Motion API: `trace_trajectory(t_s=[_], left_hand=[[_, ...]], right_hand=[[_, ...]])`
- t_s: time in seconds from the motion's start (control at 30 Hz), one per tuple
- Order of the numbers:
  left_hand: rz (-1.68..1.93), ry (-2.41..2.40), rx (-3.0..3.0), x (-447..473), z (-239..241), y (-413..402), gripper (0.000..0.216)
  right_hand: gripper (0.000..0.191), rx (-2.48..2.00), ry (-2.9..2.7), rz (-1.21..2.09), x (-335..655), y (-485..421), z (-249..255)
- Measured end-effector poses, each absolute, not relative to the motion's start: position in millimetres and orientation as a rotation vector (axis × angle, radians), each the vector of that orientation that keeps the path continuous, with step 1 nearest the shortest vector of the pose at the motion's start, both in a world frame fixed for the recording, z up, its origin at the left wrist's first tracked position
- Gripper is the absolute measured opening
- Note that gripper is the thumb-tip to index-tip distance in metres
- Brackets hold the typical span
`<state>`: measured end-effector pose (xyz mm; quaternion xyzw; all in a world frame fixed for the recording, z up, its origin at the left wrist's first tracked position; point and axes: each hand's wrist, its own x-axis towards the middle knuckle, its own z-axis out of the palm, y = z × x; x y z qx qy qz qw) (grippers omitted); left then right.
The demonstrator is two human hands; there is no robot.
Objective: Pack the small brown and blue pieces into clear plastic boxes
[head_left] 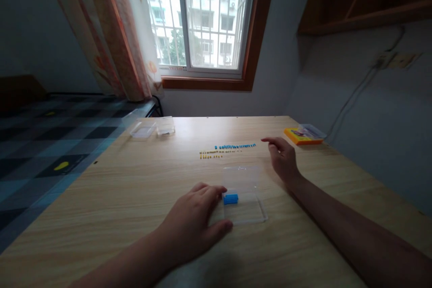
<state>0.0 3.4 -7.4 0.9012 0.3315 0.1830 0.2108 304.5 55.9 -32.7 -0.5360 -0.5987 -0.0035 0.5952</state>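
Observation:
My left hand (195, 220) lies on the wooden table (135, 198), fingers against the left side of a clear plastic box (248, 209) that has its lid (241, 175) folded back. A small stack of blue pieces (231, 198) sits in the box by my fingertips. My right hand (281, 157) hovers over the table to the right of the box, fingers loosely apart, holding nothing. Just beyond it run a row of small blue pieces (236, 146) and a row of small yellow pieces (211, 155).
Two clear plastic containers (151, 127) stand at the table's far left. An orange box with a clear lid (303, 135) lies at the far right. A bed with a checked cover (50, 144) adjoins the table on the left. A window (202, 18) and curtain are behind.

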Motion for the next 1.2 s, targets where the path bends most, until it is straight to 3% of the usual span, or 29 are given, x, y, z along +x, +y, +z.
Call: trace_trajectory(t_s=[0.4, 0.77, 1.2], left_hand=[[0.531, 0.961, 2.467, 1, -9, 4, 0.044], [0.522, 0.969, 2.454, 1, -8, 3, 0.043], [0.537, 0.958, 2.458, 1, -10, 4, 0.044]], right_hand=[[0.046, -1.523, -1.292, 0.164, 326, 98, -71], [0.023, -1.729, -1.503, 0.132, 349, 128, -65], [0.025, -1.754, -1.661, 0.096, 347, 126, -65]])
